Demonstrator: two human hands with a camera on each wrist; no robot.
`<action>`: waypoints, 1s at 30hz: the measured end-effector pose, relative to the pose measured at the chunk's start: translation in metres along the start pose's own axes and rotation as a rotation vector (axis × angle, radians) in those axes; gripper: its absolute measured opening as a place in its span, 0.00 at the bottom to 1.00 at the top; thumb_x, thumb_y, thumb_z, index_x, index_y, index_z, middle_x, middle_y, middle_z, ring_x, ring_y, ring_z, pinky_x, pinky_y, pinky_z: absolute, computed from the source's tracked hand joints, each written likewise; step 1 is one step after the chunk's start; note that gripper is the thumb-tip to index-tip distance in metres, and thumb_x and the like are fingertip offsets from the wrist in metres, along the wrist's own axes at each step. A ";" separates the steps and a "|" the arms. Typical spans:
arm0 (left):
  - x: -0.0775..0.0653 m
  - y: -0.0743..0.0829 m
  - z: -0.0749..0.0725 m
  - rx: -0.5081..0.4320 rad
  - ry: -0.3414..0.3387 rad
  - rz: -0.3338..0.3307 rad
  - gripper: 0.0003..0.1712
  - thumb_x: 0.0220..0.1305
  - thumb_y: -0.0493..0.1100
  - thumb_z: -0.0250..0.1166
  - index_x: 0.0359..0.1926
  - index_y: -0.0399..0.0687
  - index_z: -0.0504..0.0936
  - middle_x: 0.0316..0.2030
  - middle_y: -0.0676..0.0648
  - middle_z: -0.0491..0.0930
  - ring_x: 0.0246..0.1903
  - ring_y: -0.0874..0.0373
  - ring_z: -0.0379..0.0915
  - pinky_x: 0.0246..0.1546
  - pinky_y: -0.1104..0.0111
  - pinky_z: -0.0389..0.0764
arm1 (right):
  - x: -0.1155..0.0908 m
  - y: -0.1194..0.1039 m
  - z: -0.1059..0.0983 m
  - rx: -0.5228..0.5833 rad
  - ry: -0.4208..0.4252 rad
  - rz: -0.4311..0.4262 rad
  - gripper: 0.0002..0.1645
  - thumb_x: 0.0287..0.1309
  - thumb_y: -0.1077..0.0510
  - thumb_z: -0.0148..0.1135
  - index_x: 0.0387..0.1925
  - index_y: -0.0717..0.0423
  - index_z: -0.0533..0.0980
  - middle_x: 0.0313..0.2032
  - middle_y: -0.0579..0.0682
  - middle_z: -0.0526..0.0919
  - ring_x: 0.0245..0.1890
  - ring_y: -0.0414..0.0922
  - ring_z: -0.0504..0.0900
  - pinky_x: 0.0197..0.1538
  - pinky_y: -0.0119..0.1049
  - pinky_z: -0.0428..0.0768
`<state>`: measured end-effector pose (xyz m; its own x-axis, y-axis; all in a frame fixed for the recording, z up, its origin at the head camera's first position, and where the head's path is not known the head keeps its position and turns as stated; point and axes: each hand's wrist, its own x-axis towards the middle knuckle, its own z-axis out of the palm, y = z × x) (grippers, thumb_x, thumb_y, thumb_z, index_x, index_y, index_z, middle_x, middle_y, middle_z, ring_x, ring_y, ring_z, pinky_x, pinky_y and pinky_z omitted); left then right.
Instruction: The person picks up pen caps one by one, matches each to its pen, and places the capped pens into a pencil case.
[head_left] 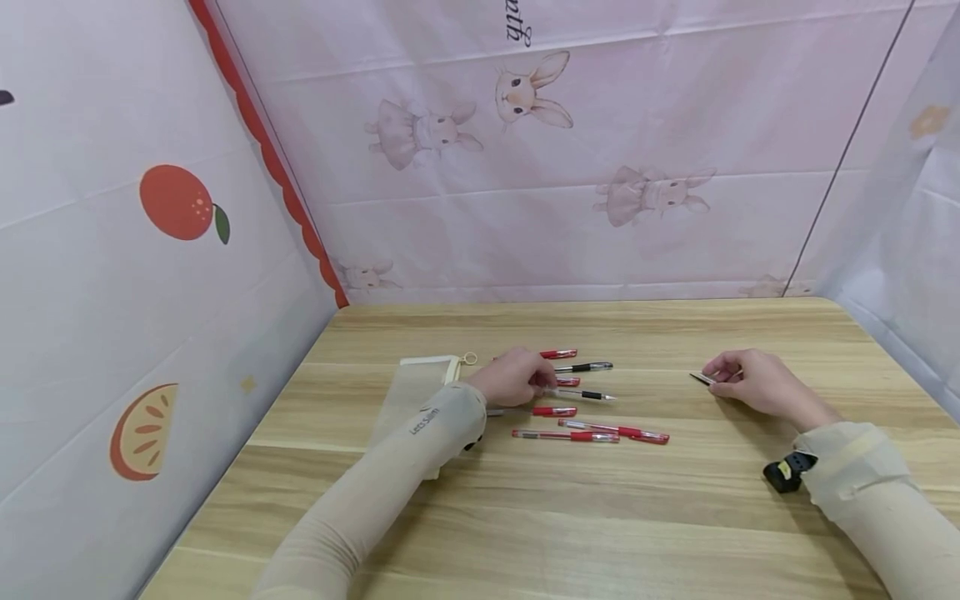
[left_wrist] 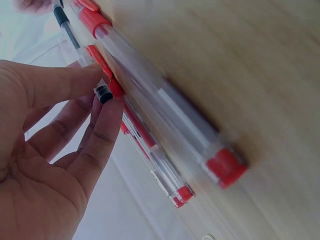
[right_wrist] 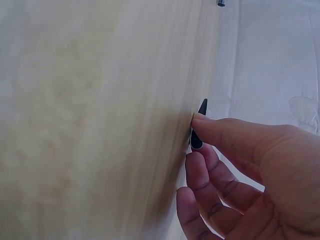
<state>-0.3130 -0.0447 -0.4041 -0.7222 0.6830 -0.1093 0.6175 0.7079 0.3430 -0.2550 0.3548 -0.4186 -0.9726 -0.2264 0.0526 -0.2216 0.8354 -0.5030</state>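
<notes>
While the left hand [head_left: 517, 377] pinches the back end of an uncapped pen [head_left: 591, 396] between thumb and forefinger, its remaining fingers stay loosely bent. The pen has a clear barrel, a black grip and a pale tip pointing towards the person's right; its black end plug [left_wrist: 103, 94] shows beside the fingertips. Whether the barrel touches the wooden counter [head_left: 525, 517] cannot be told. Well apart on the right, the right hand [head_left: 761, 387] holds a small cap [right_wrist: 198, 132] with a black clip between thumb and forefinger, close above the surface, its other fingers curved and separate from it.

Around the left hand, as seen from beside the worker, lie five red pens [head_left: 555, 412], all capped, with clear barrels. Three are partly covered by that hand and wrist; the other two lie nearer the person and overlap at their capped ends. A capped black pen [head_left: 588, 367] rests just beyond the uncapped one, roughly parallel to it.

To the left, partly under the left forearm, lies a flat, pale pouch [head_left: 408, 392] with a ring pull [head_left: 469, 358] at its far corner. Beyond the counter hangs a pink cloth [head_left: 517, 242] printed with rabbits; the white cloth [head_left: 67, 292] at left bears fruit. Beige sleeves [head_left: 405, 467] cover both arms.
</notes>
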 end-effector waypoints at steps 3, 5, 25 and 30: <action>-0.002 -0.002 -0.001 -0.006 0.020 0.008 0.13 0.73 0.35 0.68 0.48 0.57 0.92 0.45 0.57 0.89 0.44 0.62 0.79 0.54 0.69 0.83 | 0.000 0.000 0.001 -0.003 0.005 -0.001 0.12 0.64 0.61 0.73 0.46 0.63 0.85 0.36 0.50 0.87 0.36 0.41 0.79 0.39 0.32 0.75; -0.002 -0.003 -0.002 -0.005 0.032 0.017 0.12 0.73 0.35 0.68 0.47 0.57 0.92 0.44 0.56 0.88 0.43 0.61 0.79 0.53 0.69 0.83 | 0.000 0.000 0.001 -0.005 0.007 -0.003 0.12 0.65 0.61 0.73 0.47 0.63 0.85 0.36 0.50 0.87 0.36 0.40 0.79 0.39 0.32 0.74; -0.011 -0.004 -0.006 -0.022 0.055 -0.015 0.11 0.74 0.35 0.67 0.43 0.58 0.91 0.42 0.57 0.88 0.42 0.60 0.79 0.54 0.65 0.83 | -0.003 -0.003 0.003 -0.003 0.016 -0.031 0.12 0.65 0.60 0.74 0.46 0.63 0.86 0.36 0.49 0.87 0.36 0.39 0.79 0.38 0.31 0.76; -0.014 -0.006 -0.007 -0.030 0.077 -0.022 0.13 0.74 0.34 0.66 0.43 0.58 0.91 0.42 0.57 0.88 0.41 0.60 0.78 0.51 0.66 0.83 | -0.004 -0.009 0.003 0.004 0.027 -0.052 0.13 0.64 0.59 0.75 0.47 0.62 0.86 0.35 0.48 0.87 0.36 0.38 0.80 0.39 0.30 0.77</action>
<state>-0.3085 -0.0597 -0.3977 -0.7579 0.6508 -0.0451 0.5928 0.7159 0.3689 -0.2490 0.3467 -0.4173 -0.9613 -0.2561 0.1019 -0.2720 0.8209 -0.5021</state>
